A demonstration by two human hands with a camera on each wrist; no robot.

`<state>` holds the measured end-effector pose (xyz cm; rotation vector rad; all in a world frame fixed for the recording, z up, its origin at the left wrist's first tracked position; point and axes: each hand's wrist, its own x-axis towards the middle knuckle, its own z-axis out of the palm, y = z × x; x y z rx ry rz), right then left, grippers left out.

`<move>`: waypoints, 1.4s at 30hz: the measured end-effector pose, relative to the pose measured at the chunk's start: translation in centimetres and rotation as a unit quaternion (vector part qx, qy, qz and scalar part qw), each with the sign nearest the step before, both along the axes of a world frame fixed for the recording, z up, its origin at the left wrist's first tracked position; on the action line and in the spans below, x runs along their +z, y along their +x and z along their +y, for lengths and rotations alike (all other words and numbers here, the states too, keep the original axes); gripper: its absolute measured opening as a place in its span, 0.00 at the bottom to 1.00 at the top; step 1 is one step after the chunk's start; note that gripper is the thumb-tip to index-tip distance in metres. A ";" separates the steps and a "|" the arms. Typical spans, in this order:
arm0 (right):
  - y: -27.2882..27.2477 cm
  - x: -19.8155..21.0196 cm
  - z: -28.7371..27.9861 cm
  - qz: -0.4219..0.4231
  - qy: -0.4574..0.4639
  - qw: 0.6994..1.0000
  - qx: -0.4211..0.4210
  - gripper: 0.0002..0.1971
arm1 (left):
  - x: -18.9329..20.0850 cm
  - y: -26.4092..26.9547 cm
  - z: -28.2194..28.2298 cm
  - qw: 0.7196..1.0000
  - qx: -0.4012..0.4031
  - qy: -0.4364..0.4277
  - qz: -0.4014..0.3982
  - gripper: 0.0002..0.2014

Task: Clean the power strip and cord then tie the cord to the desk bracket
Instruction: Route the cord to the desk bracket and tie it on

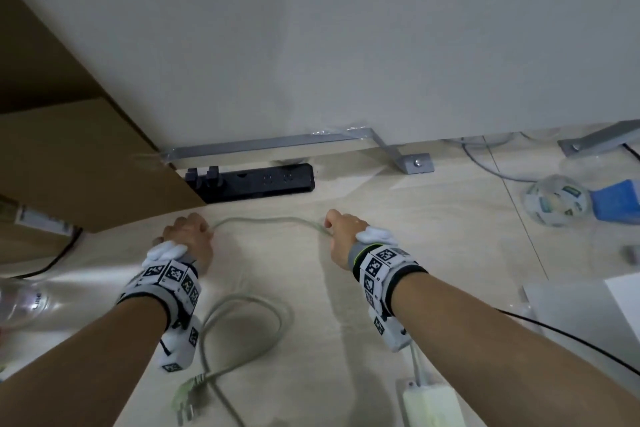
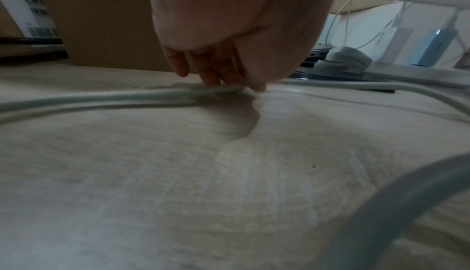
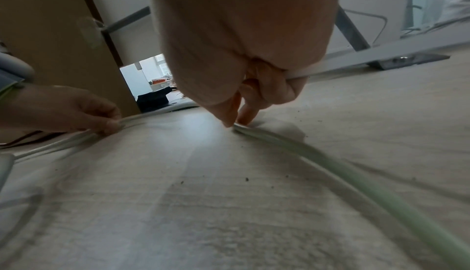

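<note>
A pale grey cord [image 1: 266, 220] arcs across the floor between my two hands. My left hand [image 1: 204, 229] pinches one end of the arc between its fingertips [image 2: 254, 87]. My right hand [image 1: 329, 230] pinches the other end with thumb and forefinger [image 3: 232, 120]. In the right wrist view my left hand [image 3: 109, 123] shows at the left, holding the cord. More of the cord loops nearer me [image 1: 242, 319] and ends in a plug [image 1: 188, 395]. A black power strip [image 1: 249, 184] lies by the wall under the grey desk bracket [image 1: 277, 144].
A cardboard box [image 1: 86, 166] stands at the left, touching the black strip. A white power strip [image 1: 429, 402] lies near my right forearm. A plastic bottle [image 1: 557, 199] lies at the right, a black cable [image 1: 571, 340] behind my right arm. Dust specks [image 3: 246, 179] dot the floor.
</note>
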<state>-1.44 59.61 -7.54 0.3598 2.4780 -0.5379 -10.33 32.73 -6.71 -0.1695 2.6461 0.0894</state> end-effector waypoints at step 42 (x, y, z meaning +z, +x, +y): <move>-0.1 1.6 18.1 -0.005 0.173 0.962 -0.209 0.19 | -2.7 -0.4 23.3 0.936 -0.208 0.283 0.024 0.21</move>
